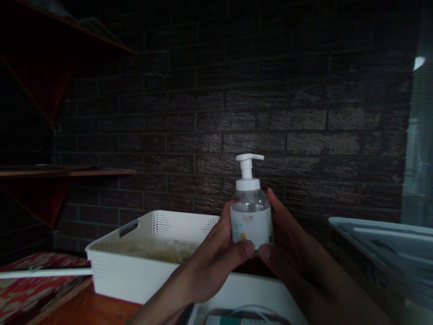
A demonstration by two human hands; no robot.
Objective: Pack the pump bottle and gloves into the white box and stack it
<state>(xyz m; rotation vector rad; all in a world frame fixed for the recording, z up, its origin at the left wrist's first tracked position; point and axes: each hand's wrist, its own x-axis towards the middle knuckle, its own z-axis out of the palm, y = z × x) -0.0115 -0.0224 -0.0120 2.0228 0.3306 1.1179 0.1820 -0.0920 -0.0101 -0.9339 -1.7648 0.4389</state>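
A clear pump bottle (251, 225) with a white pump head and a pale printed label stands upright between my hands, raised in front of the brick wall. My left hand (216, 257) grips its left side, the thumb pressed on the lower front and the fingers hidden behind. On the other side my right hand (287, 248) holds it too, its thumb at the bottom edge of the label and a finger showing past the bottle's right shoulder. The pump nozzle points right.
Behind my left forearm is a white perforated basket (118, 271) with pale contents. A lower white container (257, 289) holds a cable. At right sits a lidded translucent bin (389, 243). Wooden shelves (101, 172) jut out at left; a dark brick wall (203, 113) closes the back.
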